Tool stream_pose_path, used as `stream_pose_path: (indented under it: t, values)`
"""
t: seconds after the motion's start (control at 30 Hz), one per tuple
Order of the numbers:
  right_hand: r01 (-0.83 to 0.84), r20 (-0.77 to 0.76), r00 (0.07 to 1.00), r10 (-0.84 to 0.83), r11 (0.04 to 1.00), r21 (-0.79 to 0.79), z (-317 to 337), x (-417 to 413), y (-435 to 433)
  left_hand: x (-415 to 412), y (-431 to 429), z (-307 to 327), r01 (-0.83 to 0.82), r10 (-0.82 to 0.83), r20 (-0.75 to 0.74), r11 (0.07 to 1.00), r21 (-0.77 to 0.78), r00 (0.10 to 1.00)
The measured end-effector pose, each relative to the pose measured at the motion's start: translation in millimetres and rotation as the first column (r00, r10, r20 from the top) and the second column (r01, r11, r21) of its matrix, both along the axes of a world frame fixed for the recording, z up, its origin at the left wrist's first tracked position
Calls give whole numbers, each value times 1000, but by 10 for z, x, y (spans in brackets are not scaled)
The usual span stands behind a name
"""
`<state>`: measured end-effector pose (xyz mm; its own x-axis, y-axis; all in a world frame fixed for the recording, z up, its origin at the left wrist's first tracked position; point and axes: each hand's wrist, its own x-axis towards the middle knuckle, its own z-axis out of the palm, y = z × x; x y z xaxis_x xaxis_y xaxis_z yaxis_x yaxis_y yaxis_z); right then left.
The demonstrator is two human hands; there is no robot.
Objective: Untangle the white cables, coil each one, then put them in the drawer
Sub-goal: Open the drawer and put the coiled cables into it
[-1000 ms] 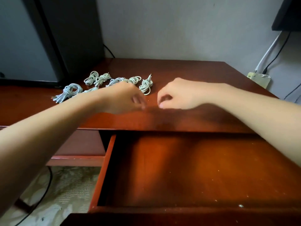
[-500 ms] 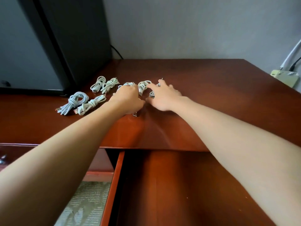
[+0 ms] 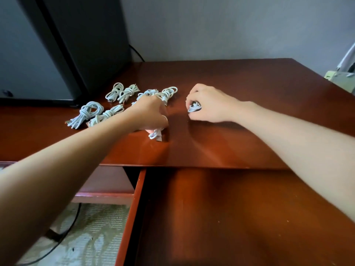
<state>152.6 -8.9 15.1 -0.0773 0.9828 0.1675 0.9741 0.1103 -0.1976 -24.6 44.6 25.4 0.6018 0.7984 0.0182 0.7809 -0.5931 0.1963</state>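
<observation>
Two coiled cables sit in your fists beyond the open drawer. Your left hand grips one, your right hand the other.

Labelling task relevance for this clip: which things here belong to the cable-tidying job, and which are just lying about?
Job: left hand gripping a coiled cable; right hand gripping a second cable; other coils on the desk; open drawer.
Lying about: black cabinet; rug; wall socket box.
</observation>
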Motion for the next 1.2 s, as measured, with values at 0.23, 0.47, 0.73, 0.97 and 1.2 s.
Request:
stream_pose_path:
  t: [0.23, 0.47, 0.73, 0.97, 1.2]
  values:
    - [-196, 133, 971, 198, 980, -32, 229, -294, -770, -465, -668, 3, 176, -167, 135, 983, -52, 977]
    - [-500, 288, 825, 486, 866, -28, 222, -591, -1494, -699, -1134, -540, 386, -377, 90, 915, -116, 922]
    - [-465, 276, 818, 505, 862, -200, -276, -742, -1683, -459, -1049, -882, 209, -222, -65, 965, -160, 973]
    - [-452, 328, 767, 551, 827, -333, -535, -850, -1764, -481, -1079, -761, 171, -201, -196, 972, -160, 960]
    - [-440, 392, 808, 440, 893, -96, -1, -874, -1440, -595, -978, -59, 154, -212, -136, 925, -347, 968]
